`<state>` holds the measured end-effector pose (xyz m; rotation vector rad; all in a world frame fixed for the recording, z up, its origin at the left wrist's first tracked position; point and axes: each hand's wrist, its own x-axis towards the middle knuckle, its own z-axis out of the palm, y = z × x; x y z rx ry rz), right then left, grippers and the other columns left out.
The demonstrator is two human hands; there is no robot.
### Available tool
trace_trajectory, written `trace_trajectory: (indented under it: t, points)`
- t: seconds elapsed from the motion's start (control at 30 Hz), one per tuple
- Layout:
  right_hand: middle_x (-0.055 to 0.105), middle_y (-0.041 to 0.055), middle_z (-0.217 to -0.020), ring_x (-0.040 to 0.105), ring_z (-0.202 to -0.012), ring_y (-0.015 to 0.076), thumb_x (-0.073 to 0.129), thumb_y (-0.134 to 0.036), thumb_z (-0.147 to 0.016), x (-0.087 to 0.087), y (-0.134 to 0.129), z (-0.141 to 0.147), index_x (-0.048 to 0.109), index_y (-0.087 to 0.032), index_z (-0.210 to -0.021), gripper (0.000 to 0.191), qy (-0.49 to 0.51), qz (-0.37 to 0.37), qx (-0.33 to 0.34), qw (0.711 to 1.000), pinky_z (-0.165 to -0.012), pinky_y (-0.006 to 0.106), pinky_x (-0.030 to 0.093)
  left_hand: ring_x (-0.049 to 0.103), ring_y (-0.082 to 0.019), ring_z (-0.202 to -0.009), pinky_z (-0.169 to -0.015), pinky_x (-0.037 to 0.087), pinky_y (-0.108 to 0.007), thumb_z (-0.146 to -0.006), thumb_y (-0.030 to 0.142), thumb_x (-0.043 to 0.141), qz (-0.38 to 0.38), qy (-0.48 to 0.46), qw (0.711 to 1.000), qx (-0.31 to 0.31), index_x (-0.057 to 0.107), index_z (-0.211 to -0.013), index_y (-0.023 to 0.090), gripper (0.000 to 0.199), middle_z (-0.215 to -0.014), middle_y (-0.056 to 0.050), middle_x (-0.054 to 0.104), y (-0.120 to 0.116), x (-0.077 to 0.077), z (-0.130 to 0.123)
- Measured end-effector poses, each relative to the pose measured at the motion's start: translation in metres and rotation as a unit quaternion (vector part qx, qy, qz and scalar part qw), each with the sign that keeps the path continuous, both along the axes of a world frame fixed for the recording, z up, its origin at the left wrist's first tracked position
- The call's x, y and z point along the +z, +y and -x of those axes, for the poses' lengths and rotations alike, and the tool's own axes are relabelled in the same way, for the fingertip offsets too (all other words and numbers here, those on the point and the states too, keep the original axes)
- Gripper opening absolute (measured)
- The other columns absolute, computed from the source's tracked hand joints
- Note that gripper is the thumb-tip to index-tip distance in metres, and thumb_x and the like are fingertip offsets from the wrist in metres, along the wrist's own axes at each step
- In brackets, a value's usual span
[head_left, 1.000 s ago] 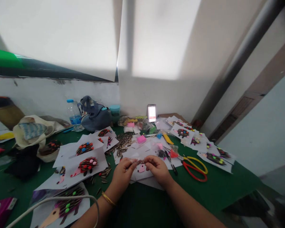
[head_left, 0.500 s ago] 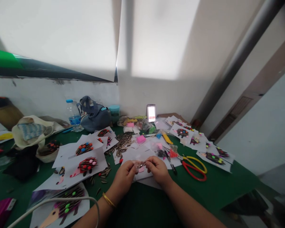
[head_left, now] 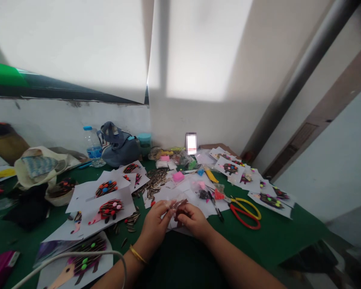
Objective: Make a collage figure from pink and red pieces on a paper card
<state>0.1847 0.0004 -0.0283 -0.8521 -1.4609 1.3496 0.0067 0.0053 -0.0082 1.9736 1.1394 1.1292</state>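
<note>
My left hand (head_left: pixel 155 221), with a gold bangle at the wrist, pinches one side of a small clear plastic bag (head_left: pixel 177 204). On its other side, my right hand (head_left: pixel 195 221) grips the same bag with curled fingers. Something dark brown shows in or against the plastic by the right fingers; its kind is unclear. Beneath both hands lie white paper sheets (head_left: pixel 162 196), partly hidden. A loose pile of sunflower seeds (head_left: pixel 155 181) lies beyond the left hand. Right of my right hand are a black pen (head_left: pixel 215 205) and scissors (head_left: pixel 246 212) with red and yellow handles.
Hedgehog pictures made with seeds and coloured balls lie left (head_left: pixel 111 208) and right (head_left: pixel 269 200) on the green tablecloth (head_left: pixel 276 241). At the back stand a water bottle (head_left: pixel 94 148), a blue bag (head_left: pixel 120 148) and a lit phone (head_left: pixel 191 143). A white cable (head_left: pixel 78 254) crosses front left.
The plastic between my hands has turned and spread upward, and brown now shows in it. My right fingers have curled further around it. The things on the table stay put.
</note>
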Motion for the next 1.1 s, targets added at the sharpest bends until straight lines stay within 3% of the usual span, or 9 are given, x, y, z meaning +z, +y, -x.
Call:
trace_trajectory:
  t: [0.17,0.37,0.47,0.63,0.8,0.93,1.03,1.1]
  points:
    - [0.064,0.0005,-0.071,0.061,-0.063,0.0141,0.059,-0.044,-0.087,0.01,-0.004,-0.001,0.068,-0.018,-0.083,0.028,-0.082,-0.054,-0.02,0.995,-0.064,0.026,0.05,0.059,-0.024,-0.104,-0.094,0.046,-0.038,-0.089,0.036,0.057,-0.029,0.052,0.998,0.0,0.068,-0.118,0.026,0.033,-0.108,-0.009,0.066,-0.004,0.003,-0.001]
    - [0.064,-0.0007,-0.065,0.062,-0.06,0.0141,0.059,-0.044,-0.086,0.014,-0.004,-0.001,0.069,-0.019,-0.075,0.029,-0.098,-0.041,0.0,0.994,-0.062,0.025,0.05,0.061,-0.024,-0.096,-0.089,0.049,-0.036,-0.086,0.035,0.06,0.002,0.032,0.999,0.007,0.075,-0.095,0.024,0.021,-0.097,-0.007,0.068,-0.002,0.002,-0.002]
    - [0.063,-0.0018,-0.061,0.061,-0.056,0.0132,0.06,-0.039,-0.085,0.011,-0.004,0.0,0.069,-0.019,-0.072,0.025,-0.108,-0.038,-0.011,0.993,-0.061,0.024,0.05,0.063,-0.022,-0.096,-0.088,0.05,-0.035,-0.087,0.035,0.057,0.015,0.006,1.0,-0.002,0.075,-0.094,0.023,0.023,-0.097,-0.006,0.068,-0.001,0.0,-0.003]
    - [0.062,-0.0023,-0.06,0.057,-0.051,0.0115,0.059,-0.033,-0.085,0.006,-0.004,0.001,0.067,-0.019,-0.076,0.019,-0.122,-0.025,-0.061,0.99,-0.053,0.022,0.046,0.063,-0.023,-0.103,-0.096,0.048,-0.038,-0.088,0.035,0.056,0.011,-0.007,1.0,0.015,0.074,-0.103,0.025,0.026,-0.106,-0.006,0.071,0.0,-0.004,-0.004]
    - [0.062,-0.001,-0.063,0.055,-0.051,0.0112,0.058,-0.036,-0.086,0.006,-0.001,-0.006,0.059,-0.019,-0.073,0.022,-0.086,-0.018,-0.132,0.987,-0.051,0.022,0.043,0.061,-0.024,-0.113,-0.102,0.043,-0.039,-0.09,0.037,0.053,-0.008,-0.033,0.997,0.068,0.071,-0.111,0.025,0.03,-0.117,-0.006,0.07,0.004,0.004,0.002]
    - [0.064,0.0012,-0.074,0.06,-0.06,0.0134,0.052,-0.045,-0.092,0.004,0.002,-0.01,0.062,-0.019,-0.099,0.028,-0.02,-0.061,-0.144,0.988,-0.061,0.027,0.05,0.064,-0.025,-0.102,-0.093,0.047,-0.037,-0.087,0.044,0.055,0.051,-0.039,0.998,0.029,0.075,-0.095,0.022,0.03,-0.105,-0.007,0.074,0.004,0.011,0.002]
    - [0.064,0.0024,-0.088,0.062,-0.071,0.0152,0.061,-0.048,-0.086,0.001,0.005,-0.011,0.053,-0.023,-0.126,0.047,0.028,-0.08,-0.111,0.99,-0.07,0.031,0.052,0.066,-0.024,-0.093,-0.088,0.049,-0.035,-0.081,0.049,0.061,0.117,-0.057,0.991,-0.021,0.076,-0.088,0.021,0.032,-0.096,-0.006,0.075,0.0,0.016,-0.001]
    - [0.062,0.0044,-0.101,0.062,-0.083,0.0173,0.068,-0.046,-0.081,0.001,0.006,-0.014,0.052,-0.026,-0.13,0.055,0.013,-0.098,-0.095,0.991,-0.074,0.031,0.051,0.066,-0.024,-0.089,-0.085,0.049,-0.033,-0.077,0.051,0.065,0.167,-0.078,0.981,-0.063,0.075,-0.084,0.019,0.034,-0.09,-0.006,0.075,-0.001,0.019,-0.002]
